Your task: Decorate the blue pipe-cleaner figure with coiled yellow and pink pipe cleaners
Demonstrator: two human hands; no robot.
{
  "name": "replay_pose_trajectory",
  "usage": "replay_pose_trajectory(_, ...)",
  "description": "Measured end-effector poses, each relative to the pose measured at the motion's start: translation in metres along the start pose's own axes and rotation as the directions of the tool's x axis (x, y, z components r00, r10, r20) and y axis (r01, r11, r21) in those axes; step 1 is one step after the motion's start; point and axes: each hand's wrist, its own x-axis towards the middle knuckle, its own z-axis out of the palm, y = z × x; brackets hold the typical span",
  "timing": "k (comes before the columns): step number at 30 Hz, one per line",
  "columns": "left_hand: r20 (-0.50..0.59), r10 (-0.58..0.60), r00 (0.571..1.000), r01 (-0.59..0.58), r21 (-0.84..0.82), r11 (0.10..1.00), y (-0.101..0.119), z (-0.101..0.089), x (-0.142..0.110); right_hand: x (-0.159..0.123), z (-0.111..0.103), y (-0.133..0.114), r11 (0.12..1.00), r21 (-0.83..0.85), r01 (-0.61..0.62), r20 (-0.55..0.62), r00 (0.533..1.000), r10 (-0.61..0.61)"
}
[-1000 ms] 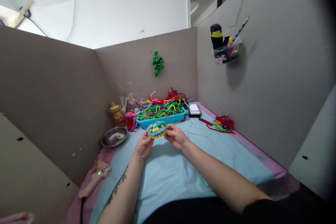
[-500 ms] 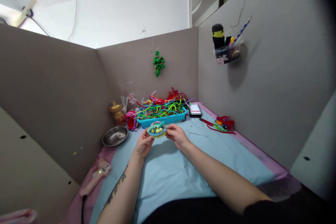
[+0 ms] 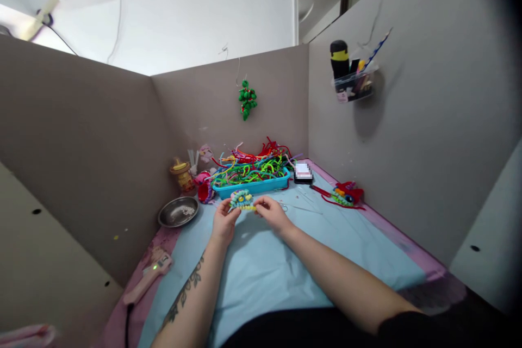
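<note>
Between my two hands, above the table, is a small pipe-cleaner craft piece (image 3: 241, 199) in light blue, yellow and a little pink. My left hand (image 3: 224, 220) pinches its left side between thumb and fingers. At the lower right, my right hand (image 3: 272, 213) has its fingers closed on the yellow edge of the same piece. Just behind it stands a blue tray (image 3: 256, 187) heaped with loose pipe cleaners (image 3: 261, 166) in green, red and other colours. The fingertips partly cover both sides of the piece.
On the left are a metal bowl (image 3: 178, 212) of small white bits, a pink glue gun (image 3: 149, 277) with a cord and a brown cup (image 3: 181, 176). A phone-like device (image 3: 303, 173) and a red-and-green pipe-cleaner piece (image 3: 346, 194) lie right. Grey partitions (image 3: 228, 98) surround the table.
The craft piece has been turned and tilted, so its yellow lower edge shows toward the right. My right hand has shifted slightly left and down along it.
</note>
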Motion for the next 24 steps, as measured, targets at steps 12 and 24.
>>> replay_pose_trajectory(12,0.011,0.097,0.995,-0.096,0.272,0.957,-0.007,0.013,-0.009,-0.004,0.006,0.012,0.982,-0.142,0.128,0.027,0.992,-0.125)
replay_pose_trajectory(24,0.014,0.011,1.0,-0.015,0.303,0.953,0.001,0.013,-0.013,-0.006,0.004,0.012,0.976,-0.155,0.155,0.045,0.988,-0.15)
